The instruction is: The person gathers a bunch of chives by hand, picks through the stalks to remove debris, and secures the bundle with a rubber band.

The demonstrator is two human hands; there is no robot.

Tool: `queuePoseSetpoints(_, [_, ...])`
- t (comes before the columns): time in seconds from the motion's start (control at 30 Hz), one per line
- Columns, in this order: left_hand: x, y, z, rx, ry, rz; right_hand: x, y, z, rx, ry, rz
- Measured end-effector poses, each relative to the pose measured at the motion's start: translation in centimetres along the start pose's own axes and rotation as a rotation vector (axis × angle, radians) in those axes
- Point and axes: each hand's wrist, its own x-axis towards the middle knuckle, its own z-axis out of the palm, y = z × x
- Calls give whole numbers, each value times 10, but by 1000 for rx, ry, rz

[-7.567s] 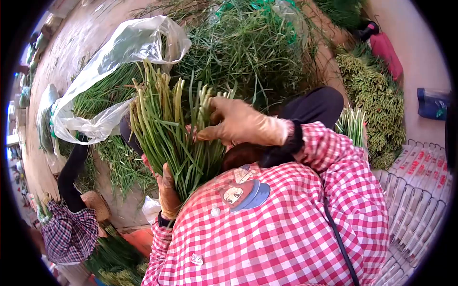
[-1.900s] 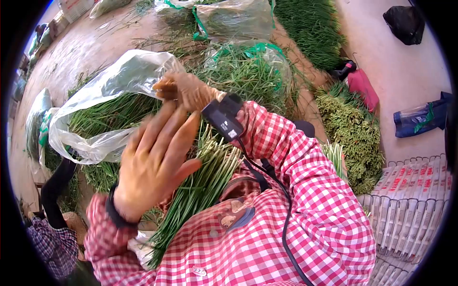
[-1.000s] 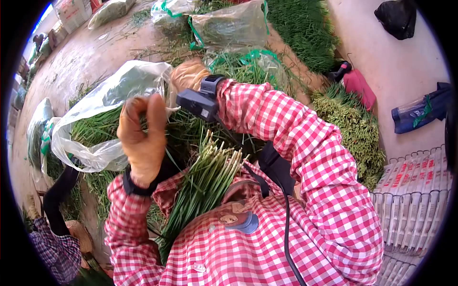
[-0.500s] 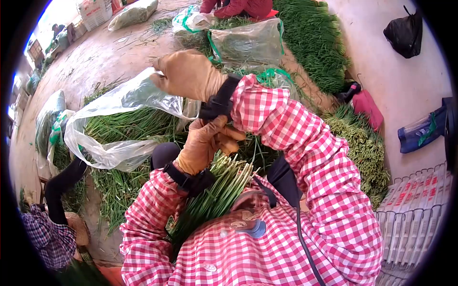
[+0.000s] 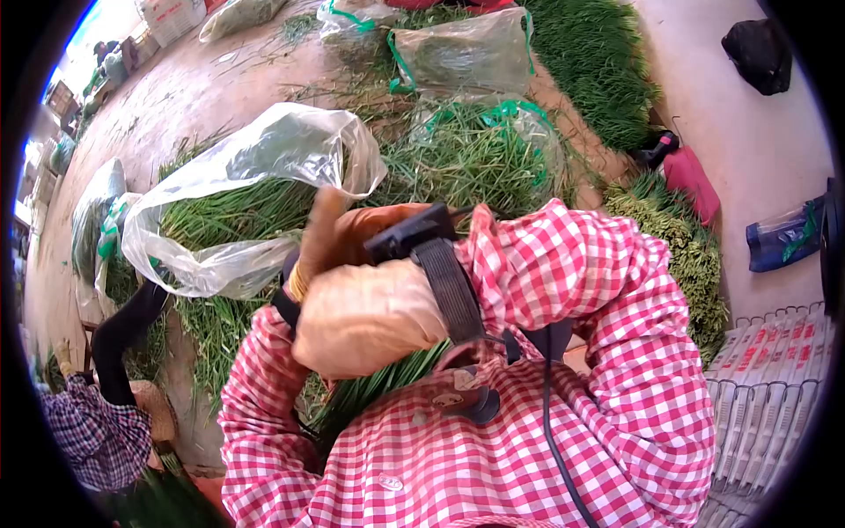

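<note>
My right hand (image 5: 370, 319), in a tan glove, is low in front of my chest with its back to the camera. Its fingers are hidden, and a black strap with a small device circles the wrist. Just behind it is my left hand (image 5: 321, 238), also gloved and smeared by motion, partly covered by the right hand and wrist. Whether either hand holds anything cannot be seen. Below the right hand, a bundle of green stalks (image 5: 378, 387) lies against my checked shirt, its upper end covered.
An open clear plastic bag (image 5: 189, 264) of greens lies ahead left. Loose greens (image 5: 475, 158) lie ahead, with stacked bundles (image 5: 590, 79) beyond. A co-worker in a checked shirt (image 5: 97, 431) is at lower left. White crates (image 5: 766, 396) stand at right.
My right hand has come down and toward my chest, now covering the stalks' pale ends. My left hand has shifted left and upward behind it. The view has moved slightly.
</note>
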Motion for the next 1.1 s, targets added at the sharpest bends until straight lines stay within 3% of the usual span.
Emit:
queuePoseSetpoints(0.13, [-2, 11, 9, 245, -66, -64, -9, -7, 29, 44, -315, 72])
queuePoseSetpoints(0.23, [-1, 7, 19, 725, -119, 162, -16, 7, 35, 104, -433, 153])
queuePoseSetpoints(0.3, [2, -3, 27, 1126, -113, 440, -26, 23, 37, 173, -465, 231])
queuePoseSetpoints(0.4, [9, -18, 24, 1488, -82, 702, -38, 53, 35, 257, -465, 336])
queuePoseSetpoints(0.5, [14, -24, 9, 1468, 41, 782, -41, 71, 34, 302, -448, 393])
queuePoseSetpoints(0.57, [13, -27, 7, 1034, 117, 570, -39, 76, 35, 315, -439, 401])
queuePoseSetpoints(0.67, [17, -17, 5, 1416, -10, 669, -35, 79, 35, 318, -437, 405])
queuePoseSetpoints(0.73, [14, -9, 17, 1459, -58, 601, -33, 81, 36, 316, -432, 407])
queuePoseSetpoints(0.83, [14, -2, 17, 1384, -53, 470, -33, 84, 37, 330, -442, 418])
queuePoseSetpoints(0.97, [12, -4, 12, 1513, 20, 652, -31, 84, 38, 326, -461, 407])
queuePoseSetpoints(1.07, [13, -3, 7, 1515, 69, 657, -21, 83, 40, 311, -455, 383])
queuePoseSetpoints(1.1, [10, 0, 10, 1286, 136, 436, -16, 81, 42, 299, -455, 369])
